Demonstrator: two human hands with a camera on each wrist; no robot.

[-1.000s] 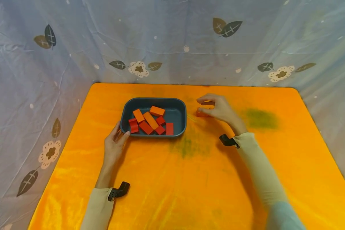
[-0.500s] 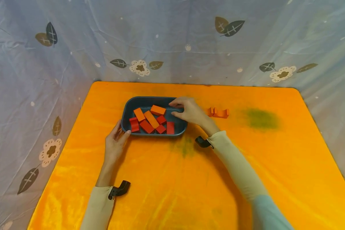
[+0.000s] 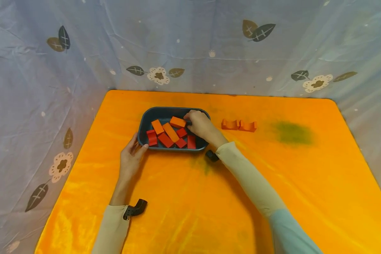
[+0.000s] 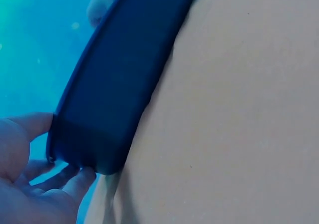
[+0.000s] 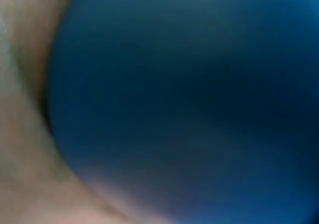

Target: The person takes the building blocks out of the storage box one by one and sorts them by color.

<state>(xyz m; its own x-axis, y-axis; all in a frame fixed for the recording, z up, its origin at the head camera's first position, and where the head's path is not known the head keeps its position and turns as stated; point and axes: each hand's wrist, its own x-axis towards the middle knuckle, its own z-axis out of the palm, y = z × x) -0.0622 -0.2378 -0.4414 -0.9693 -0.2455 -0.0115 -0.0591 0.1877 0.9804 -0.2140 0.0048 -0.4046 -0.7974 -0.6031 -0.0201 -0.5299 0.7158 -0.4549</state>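
Note:
A dark blue-grey plastic tray (image 3: 174, 150) holds several red and orange toy blocks. My left hand (image 3: 131, 160) grips its near left corner, thumb at the rim and fingers against the outer wall; the left wrist view shows this hand (image 4: 47, 179) at the tray's end (image 4: 119, 79). Over the right side of the tray, my right hand (image 3: 203, 127) reaches in with bent fingers beside an orange block (image 3: 178, 122). Whether those fingers pinch anything is hidden. Blur fills the right wrist view, where the tray (image 5: 164, 84) is a dark shape.
Two orange arch-shaped blocks, a left one (image 3: 230, 125) and a right one (image 3: 248, 126), lie side by side to the right of the tray. Yellow-orange cloth (image 3: 190, 204) covers the table. A patterned curtain (image 3: 197, 46) stands behind and along both sides.
From the orange arch blocks at the right, my right hand has moved left and down into the tray, leaving both arches on the cloth. My left hand keeps its grip on the tray.

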